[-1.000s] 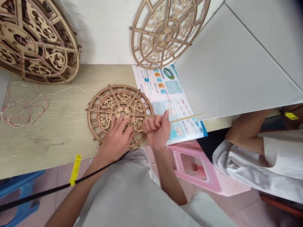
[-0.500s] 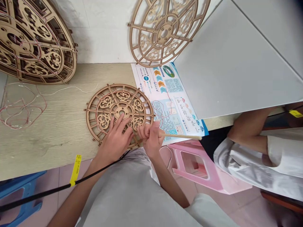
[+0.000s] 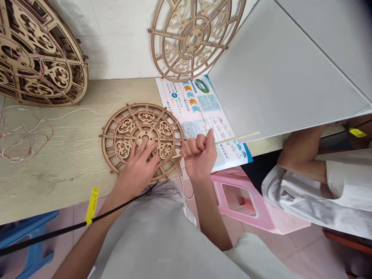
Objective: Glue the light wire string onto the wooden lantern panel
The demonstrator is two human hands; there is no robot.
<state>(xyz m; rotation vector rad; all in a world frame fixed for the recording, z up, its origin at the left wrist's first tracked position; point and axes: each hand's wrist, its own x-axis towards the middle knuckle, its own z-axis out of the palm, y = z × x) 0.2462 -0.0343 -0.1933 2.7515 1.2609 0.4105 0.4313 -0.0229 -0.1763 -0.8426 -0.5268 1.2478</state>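
A round openwork wooden disc with scroll cut-outs lies flat on the table before me, with thin red and white wire running along its left side. My left hand rests on the disc's lower part, fingers spread near its centre hole. Closed in a fist, my right hand grips a thin wooden stick beside the disc's right edge. The stick's long end points right, over the printed sheet, and a short tip shows left of the fist. Fine wire lies across the sheet.
More wooden discs lean at the left, and another disc leans on the wall. Loose wire is tangled on the table. A grey panel stands right. Another person's arm and a pink stool are beyond.
My right hand has lifted up and right, away from the disc's lower edge, with the stick now tilted upward. My left hand stays on the disc. The view has shifted slightly.
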